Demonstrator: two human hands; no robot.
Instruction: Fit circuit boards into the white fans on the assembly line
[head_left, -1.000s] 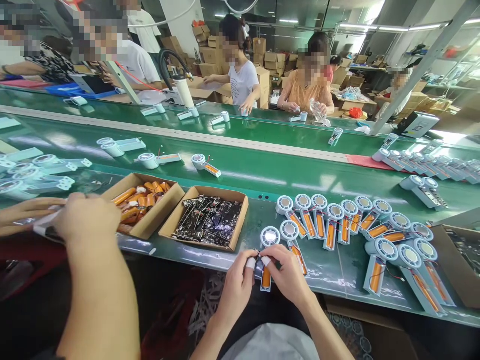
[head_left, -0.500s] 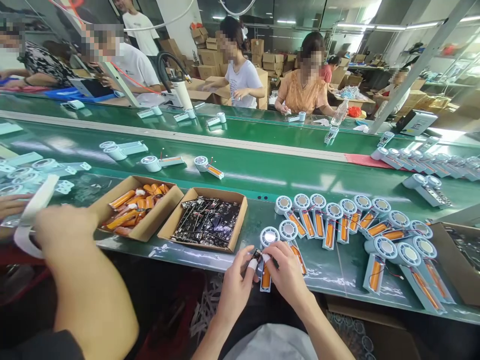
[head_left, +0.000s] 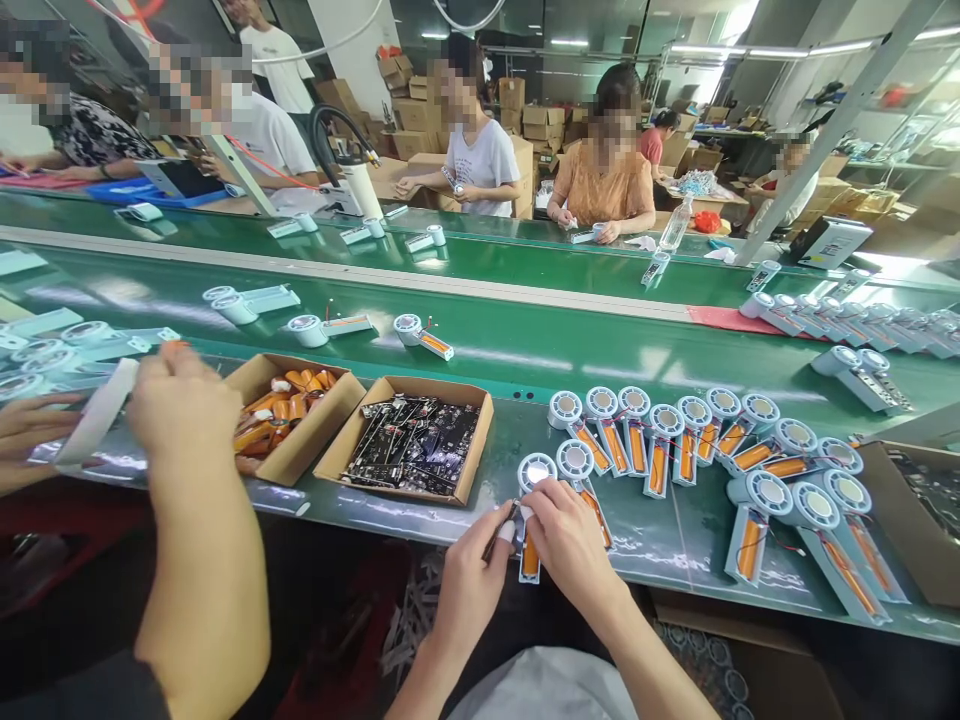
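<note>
A small dark circuit board [head_left: 501,532] is pinched between the thumb and forefinger of the left hand [head_left: 471,580], its fingers nearly closed, above the near edge of a green tabletop [head_left: 645,545]. The right hand [head_left: 574,535] has its fingers bunched at the board's upper end; whether they grip a wire or plug cannot be told. Just beneath lies a pale blue fan unit [head_left: 537,467], its round, slatted head pointing away and an orange cell [head_left: 530,558] in its open handle. The cell is in; the board is out of the handle, so this unit appears partway through.

Beside it, a cluster of similar units [head_left: 665,421] fans out to the right, orange cells and thin red wires exposed, their handles uncovered and apparently at much the same stage. To the left sit a carton of dark boards [head_left: 420,445] and a carton of orange cells [head_left: 289,405], both well stocked. Farther left, a co-worker's blurred hand [head_left: 178,405] is near a white strip [head_left: 97,412].

Beyond, more units [head_left: 426,338] lie spaced along a green belt [head_left: 525,350], while across it a person in an orange top [head_left: 606,190] handles a pale piece.
</note>
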